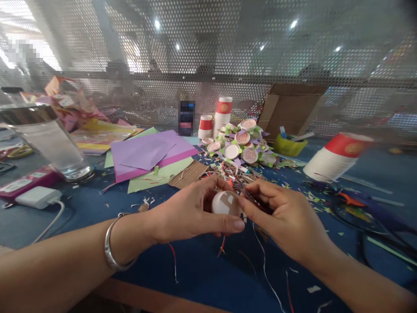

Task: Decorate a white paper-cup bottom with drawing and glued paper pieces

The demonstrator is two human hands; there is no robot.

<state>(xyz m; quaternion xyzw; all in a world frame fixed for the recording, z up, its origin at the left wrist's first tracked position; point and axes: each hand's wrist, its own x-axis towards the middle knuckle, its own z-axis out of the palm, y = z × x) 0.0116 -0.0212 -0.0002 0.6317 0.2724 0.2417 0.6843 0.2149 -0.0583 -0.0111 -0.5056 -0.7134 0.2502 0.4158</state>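
My left hand [198, 208] is closed round a white paper cup [224, 202] that looks cut short, its round end facing me with shadow across it. The thumb lies along the near side, and the far fingers are partly hidden. My right hand [283, 213] grips what look like dark metal scissors [240, 186], pointing away to the upper left. Its thumb and fingertips are right beside the cup's edge. Under both hands lie paper scraps and thin red and white strips [265, 261] on the blue tabletop [202, 269].
Cut cup bases with green and purple tabs form a pile [241, 143] behind my hands. Stacked red-and-white cups [339, 156] lean at right, near a glue gun [374, 204]. Coloured paper [146, 150], a water glass [61, 152] and a power strip [32, 180] lie left.
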